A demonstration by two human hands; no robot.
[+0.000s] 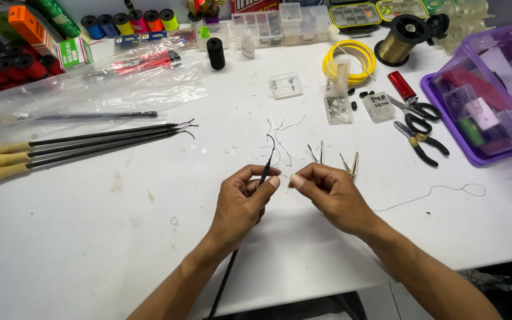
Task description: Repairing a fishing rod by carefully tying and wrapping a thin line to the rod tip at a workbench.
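My left hand grips a thin black rod near its tip; the rod runs down past my wrist and off the table's front edge. A curved wire end sticks up from the tip. My right hand pinches something very small between thumb and forefinger, right next to the rod tip; what it is cannot be made out. A thin line trails from the right hand across the white table and ends in a loop.
Three more black rods with wooden handles lie at the left. Two small metal clips lie just beyond my hands. Pliers and scissors, a purple box, thread spools, a yellow coil and small clear cases crowd the far side.
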